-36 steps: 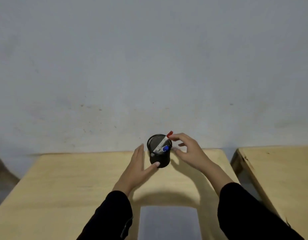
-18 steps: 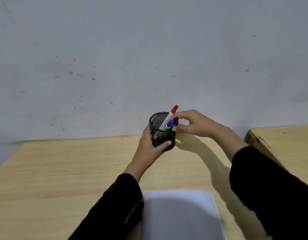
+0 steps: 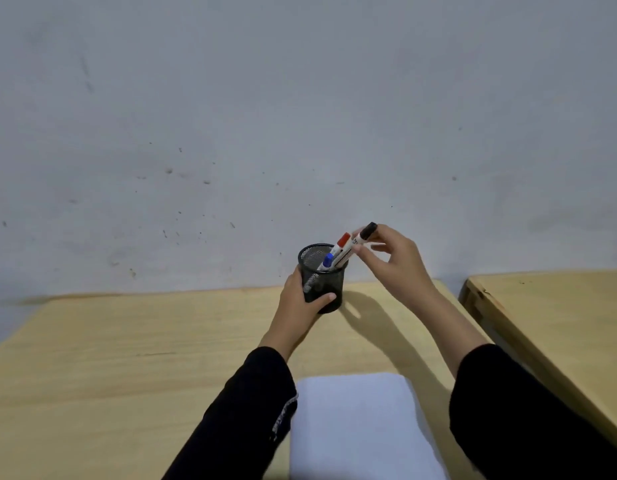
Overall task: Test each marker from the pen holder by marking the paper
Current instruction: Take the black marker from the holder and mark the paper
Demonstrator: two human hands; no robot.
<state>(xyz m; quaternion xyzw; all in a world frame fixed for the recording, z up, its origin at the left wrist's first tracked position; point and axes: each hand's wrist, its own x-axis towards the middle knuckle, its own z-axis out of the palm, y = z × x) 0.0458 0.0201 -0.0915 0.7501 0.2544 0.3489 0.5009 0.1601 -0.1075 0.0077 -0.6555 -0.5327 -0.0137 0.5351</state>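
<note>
Risen halfway from the holder my left hand grips, a black marker sits pinched in my right hand; red marker and blue marker remain inside.

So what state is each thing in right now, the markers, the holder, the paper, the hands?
Black marker: capped, pinched by right hand, partly out of holder.
Red marker: capped, in holder.
Blue marker: capped, in holder.
Holder: upright on table, gripped by left hand.
Paper: flat, unmarked.

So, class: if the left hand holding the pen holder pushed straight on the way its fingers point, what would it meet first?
Probably only the wall behind the table. The left hand already grips the pen holder, though depth is unclear.
</note>
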